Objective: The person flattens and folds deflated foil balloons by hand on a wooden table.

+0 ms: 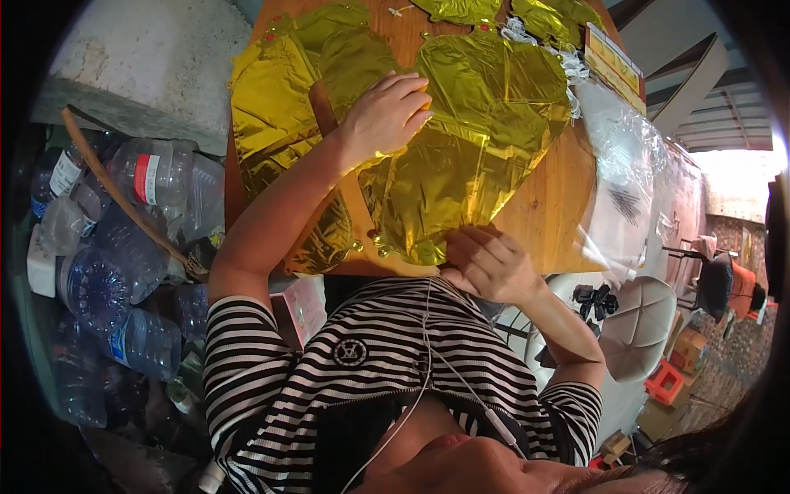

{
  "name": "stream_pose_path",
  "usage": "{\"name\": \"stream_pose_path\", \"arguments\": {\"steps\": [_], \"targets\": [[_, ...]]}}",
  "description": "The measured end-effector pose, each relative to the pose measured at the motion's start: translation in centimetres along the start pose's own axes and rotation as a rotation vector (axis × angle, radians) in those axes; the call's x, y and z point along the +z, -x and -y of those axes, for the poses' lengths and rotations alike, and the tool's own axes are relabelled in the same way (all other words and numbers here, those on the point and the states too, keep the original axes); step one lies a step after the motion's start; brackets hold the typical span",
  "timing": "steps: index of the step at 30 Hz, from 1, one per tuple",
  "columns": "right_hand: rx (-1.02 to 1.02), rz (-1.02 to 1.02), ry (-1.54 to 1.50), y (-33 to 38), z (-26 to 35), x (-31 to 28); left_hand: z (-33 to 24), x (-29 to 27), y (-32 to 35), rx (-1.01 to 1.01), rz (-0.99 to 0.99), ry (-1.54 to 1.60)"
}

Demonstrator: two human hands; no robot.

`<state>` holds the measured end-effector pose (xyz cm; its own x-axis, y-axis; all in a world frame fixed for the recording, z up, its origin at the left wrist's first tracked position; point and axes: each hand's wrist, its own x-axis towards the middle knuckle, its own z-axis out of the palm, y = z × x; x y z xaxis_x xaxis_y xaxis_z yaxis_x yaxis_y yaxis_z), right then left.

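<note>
Pressing flat on a gold foil balloon (461,140), our left hand (385,115) lies palm down with fingers loosely curled, seemingly to hold the crinkled sheet steady on the wooden table (543,206). Our right hand (490,263) closes its fingers on the balloon's lower edge at the table's near rim, apparently pinching the neck. We note the metallic, creased film, more gold balloons (551,16) beyond, clear plastic wrapping (625,165) at right, and plastic bottles (123,247) heaped at left.
</note>
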<state>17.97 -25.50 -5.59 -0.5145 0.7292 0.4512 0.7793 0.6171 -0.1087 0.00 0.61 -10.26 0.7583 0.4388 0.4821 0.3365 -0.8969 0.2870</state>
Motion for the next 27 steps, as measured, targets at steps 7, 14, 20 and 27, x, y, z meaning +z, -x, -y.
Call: {"name": "stream_pose_path", "arguments": {"steps": [7,14,20,27], "targets": [[0.522,-0.063,-0.055,-2.6,-2.3,-0.8,0.0,-0.2,-0.3,0.023,-0.055,0.036],[0.709,-0.182,0.090,-6.7,-10.6,1.6,-0.3,-0.7,-0.5,0.028,-0.006,-0.002],[0.553,-0.092,0.236,-7.6,-15.3,4.7,-0.6,-0.6,-0.1,0.025,0.004,-0.023],[0.531,-0.096,0.196,-8.1,-15.1,4.4,-0.8,-0.7,0.3,0.019,0.005,0.000]]}}
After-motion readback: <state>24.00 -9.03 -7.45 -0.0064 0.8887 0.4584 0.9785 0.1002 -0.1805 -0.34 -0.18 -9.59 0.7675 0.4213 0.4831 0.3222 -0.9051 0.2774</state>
